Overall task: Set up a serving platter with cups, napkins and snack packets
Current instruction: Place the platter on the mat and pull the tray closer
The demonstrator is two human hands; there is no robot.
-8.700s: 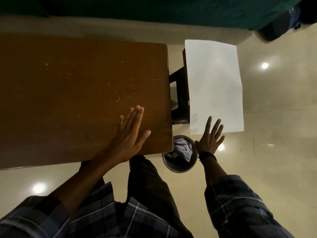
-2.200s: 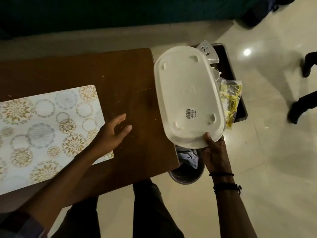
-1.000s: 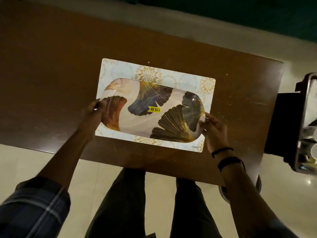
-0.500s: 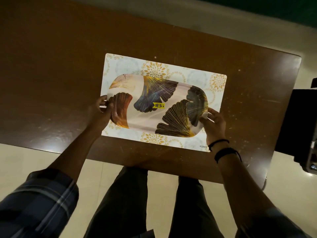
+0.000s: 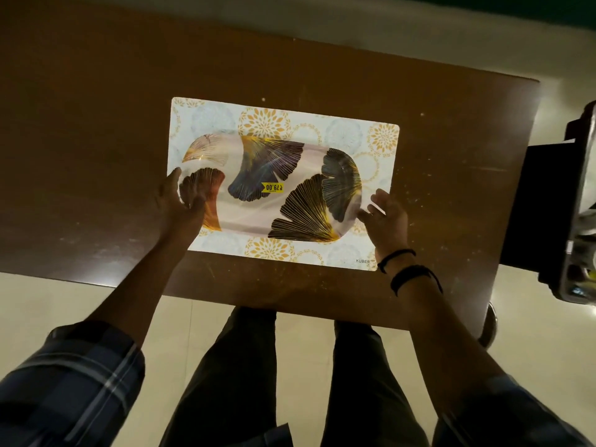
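An oval serving platter point(image 5: 274, 175) with dark and gold fan-shaped leaves and a yellow price sticker lies flat on a white floral placemat point(image 5: 383, 140) in the middle of the brown table point(image 5: 96, 124). My left hand point(image 5: 180, 204) curls over the platter's left rim. My right hand point(image 5: 385, 217) is at the platter's right end with its fingers spread, only the thumb near the rim. The platter has nothing on it. No cups, napkins or snack packets can be made out clearly.
A dark stand with a metal tray point(image 5: 580, 227) holding blurred items sits beyond the table's right end. A round bin point(image 5: 490, 327) peeks out below the table's near right corner. My legs are under the near edge.
The platter has settled flat on the placemat. My right hand's fingers have spread and come off its right end, while my left hand stays on the left rim.
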